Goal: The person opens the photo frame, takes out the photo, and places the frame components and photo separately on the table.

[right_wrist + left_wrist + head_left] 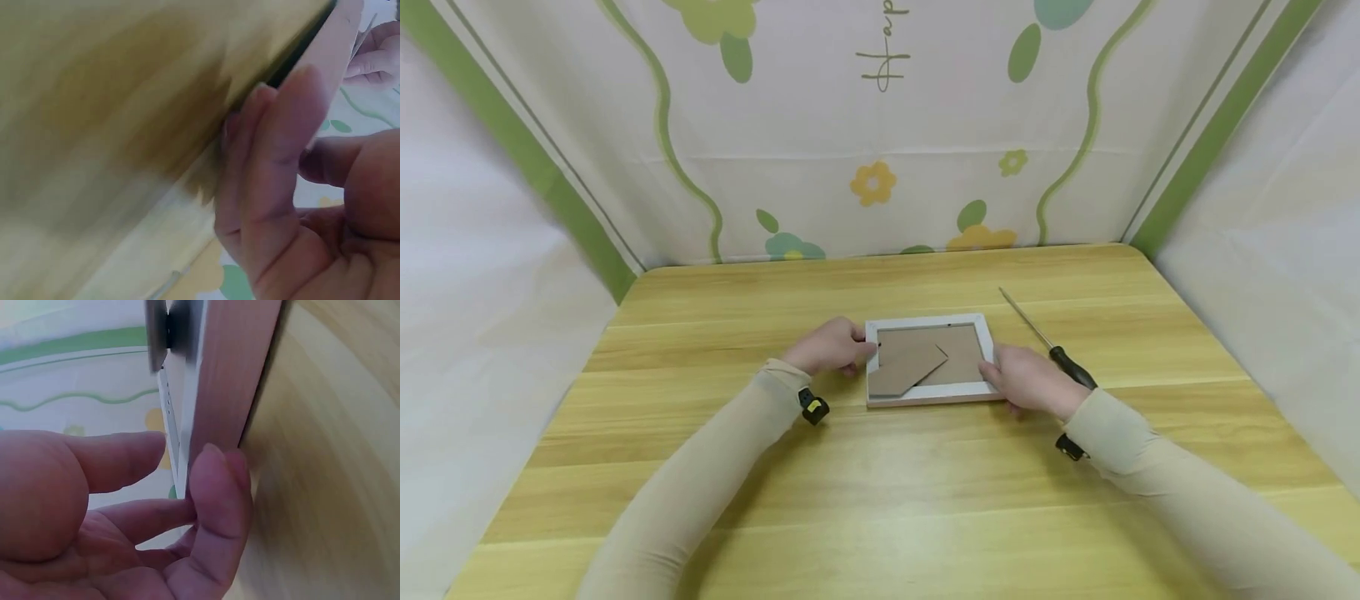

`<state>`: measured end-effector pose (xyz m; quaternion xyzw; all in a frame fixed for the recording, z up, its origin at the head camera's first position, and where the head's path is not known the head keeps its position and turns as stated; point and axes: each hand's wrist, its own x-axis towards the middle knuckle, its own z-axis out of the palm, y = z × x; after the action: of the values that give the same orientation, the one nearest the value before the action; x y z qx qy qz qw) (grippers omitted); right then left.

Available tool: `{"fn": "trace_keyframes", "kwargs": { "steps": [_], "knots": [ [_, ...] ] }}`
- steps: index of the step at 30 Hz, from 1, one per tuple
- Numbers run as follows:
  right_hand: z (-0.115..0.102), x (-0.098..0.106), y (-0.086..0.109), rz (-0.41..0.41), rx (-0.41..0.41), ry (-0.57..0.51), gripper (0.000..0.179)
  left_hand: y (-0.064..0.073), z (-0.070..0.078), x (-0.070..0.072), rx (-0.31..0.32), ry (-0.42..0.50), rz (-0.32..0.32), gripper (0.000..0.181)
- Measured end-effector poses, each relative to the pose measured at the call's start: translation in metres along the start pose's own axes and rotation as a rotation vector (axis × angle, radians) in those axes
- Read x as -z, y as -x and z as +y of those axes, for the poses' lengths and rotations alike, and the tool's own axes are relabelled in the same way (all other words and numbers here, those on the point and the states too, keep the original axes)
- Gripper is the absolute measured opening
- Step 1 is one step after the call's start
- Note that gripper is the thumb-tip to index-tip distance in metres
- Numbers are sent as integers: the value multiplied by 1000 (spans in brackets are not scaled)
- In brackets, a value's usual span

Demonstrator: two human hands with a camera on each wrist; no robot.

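Note:
A white-edged picture frame (928,392) lies back side up, showing a brown backing board (966,367) with a pointed stand flap (904,372) across its lower left. My left hand (831,346) holds the frame's left edge, thumb over the back; in the left wrist view its curled fingers (215,506) touch the side. On the opposite edge, my right hand (1028,379) grips the frame with its thumb on top. The right wrist view shows those fingers (275,150) against the side and a dark gap below the frame. The frame's front is hidden.
A screwdriver (1071,367) with a black handle lies right of the frame, its shaft pointing to the back left and its handle close to my right hand. The wood-grain table (880,517) ends at a flower-printed cloth (820,200) behind.

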<state>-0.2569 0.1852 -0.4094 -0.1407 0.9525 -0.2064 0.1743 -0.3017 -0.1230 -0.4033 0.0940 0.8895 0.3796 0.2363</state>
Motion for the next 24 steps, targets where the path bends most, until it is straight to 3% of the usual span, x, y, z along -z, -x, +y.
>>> {"fn": "trace_keyframes", "kwargs": {
  "steps": [10,14,19,24],
  "knots": [
    [-4,-1,-2,-27,-3,82,32,1,-1,1,-23,-77,-11,37],
    [-3,0,-3,-38,-11,40,32,7,-6,4,-96,-184,18,45],
    [3,7,-3,-22,-2,26,41,16,-8,6,-221,-365,-12,97],
    [12,27,2,72,25,127,56,21,-12,0,-267,-447,-101,121]
  ]
}}
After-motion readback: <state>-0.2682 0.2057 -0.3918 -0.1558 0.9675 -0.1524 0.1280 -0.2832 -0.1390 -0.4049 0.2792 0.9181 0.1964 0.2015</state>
